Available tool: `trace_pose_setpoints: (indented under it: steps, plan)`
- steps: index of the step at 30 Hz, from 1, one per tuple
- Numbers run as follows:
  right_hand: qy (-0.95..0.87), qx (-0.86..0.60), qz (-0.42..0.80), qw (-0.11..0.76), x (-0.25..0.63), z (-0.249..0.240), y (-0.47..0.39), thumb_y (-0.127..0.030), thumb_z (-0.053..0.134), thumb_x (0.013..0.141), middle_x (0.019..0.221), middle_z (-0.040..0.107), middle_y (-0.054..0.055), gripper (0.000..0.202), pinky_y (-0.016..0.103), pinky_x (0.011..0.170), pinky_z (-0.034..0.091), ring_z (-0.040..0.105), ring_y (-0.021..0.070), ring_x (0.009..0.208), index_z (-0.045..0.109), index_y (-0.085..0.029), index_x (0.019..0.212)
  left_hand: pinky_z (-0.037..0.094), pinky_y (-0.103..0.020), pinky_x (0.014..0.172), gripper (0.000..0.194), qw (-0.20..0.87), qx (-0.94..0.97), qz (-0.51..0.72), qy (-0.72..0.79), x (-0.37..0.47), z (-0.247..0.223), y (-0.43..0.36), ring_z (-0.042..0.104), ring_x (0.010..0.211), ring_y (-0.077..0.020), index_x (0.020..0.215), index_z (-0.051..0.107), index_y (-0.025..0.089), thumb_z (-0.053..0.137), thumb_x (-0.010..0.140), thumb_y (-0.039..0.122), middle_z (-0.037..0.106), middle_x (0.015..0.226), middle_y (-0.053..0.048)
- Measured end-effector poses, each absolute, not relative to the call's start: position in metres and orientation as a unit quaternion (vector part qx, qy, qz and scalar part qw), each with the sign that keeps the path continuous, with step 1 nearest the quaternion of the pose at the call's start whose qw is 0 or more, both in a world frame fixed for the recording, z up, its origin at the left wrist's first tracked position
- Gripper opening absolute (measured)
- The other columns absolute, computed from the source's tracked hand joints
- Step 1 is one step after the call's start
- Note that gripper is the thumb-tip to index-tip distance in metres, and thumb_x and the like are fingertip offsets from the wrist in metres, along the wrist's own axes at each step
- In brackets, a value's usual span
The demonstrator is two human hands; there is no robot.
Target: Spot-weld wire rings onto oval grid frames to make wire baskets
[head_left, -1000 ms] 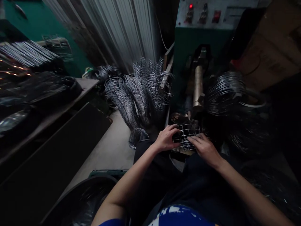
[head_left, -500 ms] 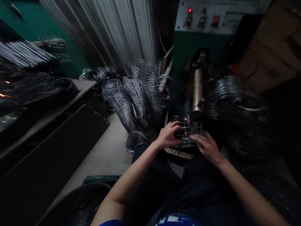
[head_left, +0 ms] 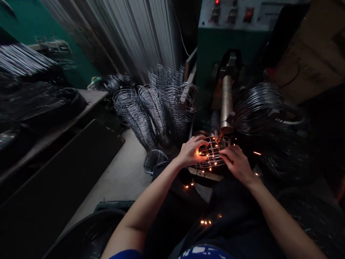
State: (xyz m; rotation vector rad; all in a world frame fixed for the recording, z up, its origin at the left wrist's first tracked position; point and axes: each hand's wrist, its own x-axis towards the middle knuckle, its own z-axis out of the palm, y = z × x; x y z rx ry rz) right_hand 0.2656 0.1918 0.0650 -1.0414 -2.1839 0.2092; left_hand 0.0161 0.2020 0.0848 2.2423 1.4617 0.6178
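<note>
A round wire grid lies under the electrode of a spot welding machine, between my two hands. My left hand grips its left rim, thumb and fingers curled round the wires. On the right side, my right hand pinches the grid between thumb and fingers. Orange sparks fly out from the contact point at the top of the grid and glow near my left palm. Some sparks fall over my dark trousers.
Stacks of wire rings stand left of the machine. A coil of wire hoops hangs at its right. A control panel with a red light is above. A dark tub sits at lower left, near a slanted dark board.
Sparks have appeared at the grid and scatter downward and to the right. Both hands keep their hold on the grid, with only a slight shift.
</note>
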Motion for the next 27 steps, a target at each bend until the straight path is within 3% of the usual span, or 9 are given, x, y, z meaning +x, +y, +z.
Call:
trace_pose_setpoints:
  steps: [4,10,14,20,27]
  plan:
    - [-0.813,-0.439,0.061,0.377,0.258,0.065,0.203,-0.032,0.059,0.099,0.092,0.067,0.008,0.015,0.043,0.088,0.054,0.062,0.0261,0.096,0.069,-0.024,0.091,0.055,-0.038,0.088,0.05,0.191,0.802,0.22,0.522,0.014,0.086,0.217,0.056,0.126,-0.0262,0.12,0.067,0.029,0.081,0.073,0.041,0.057,0.146,-0.003]
    - [-0.788,-0.465,0.084,0.394,0.257,0.065,0.21,-0.038,0.063,0.097,0.089,0.068,0.007,0.017,0.042,0.086,0.053,0.064,0.0255,0.09,0.068,-0.023,0.089,0.054,-0.039,0.09,0.049,0.19,0.811,0.213,0.51,0.011,0.091,0.232,0.058,0.123,-0.0265,0.116,0.066,0.028,0.082,0.071,0.04,0.058,0.142,-0.002]
    - [-0.784,-0.46,0.1,0.405,0.26,0.063,0.211,-0.041,0.067,0.095,0.09,0.068,0.005,0.019,0.038,0.084,0.054,0.065,0.0233,0.088,0.067,-0.023,0.09,0.052,-0.041,0.097,0.049,0.206,0.817,0.2,0.5,0.011,0.096,0.236,0.058,0.122,-0.0267,0.113,0.065,0.026,0.083,0.069,0.039,0.059,0.141,-0.003]
    - [-0.785,-0.454,0.139,0.397,0.264,0.069,0.213,-0.036,0.067,0.093,0.092,0.071,0.005,0.014,0.037,0.083,0.055,0.068,0.0223,0.085,0.07,-0.022,0.094,0.054,-0.041,0.091,0.05,0.173,0.82,0.182,0.514,0.011,0.102,0.235,0.056,0.122,-0.028,0.117,0.065,0.027,0.08,0.07,0.036,0.057,0.143,-0.003]
    - [-0.764,-0.472,0.209,0.387,0.263,0.073,0.233,-0.034,0.067,0.091,0.101,0.073,0.005,0.016,0.038,0.088,0.054,0.069,0.0222,0.093,0.074,-0.023,0.1,0.054,-0.041,0.094,0.052,0.208,0.808,0.207,0.51,0.007,0.092,0.255,0.056,0.124,-0.0273,0.118,0.067,0.03,0.082,0.069,0.039,0.057,0.144,-0.001]
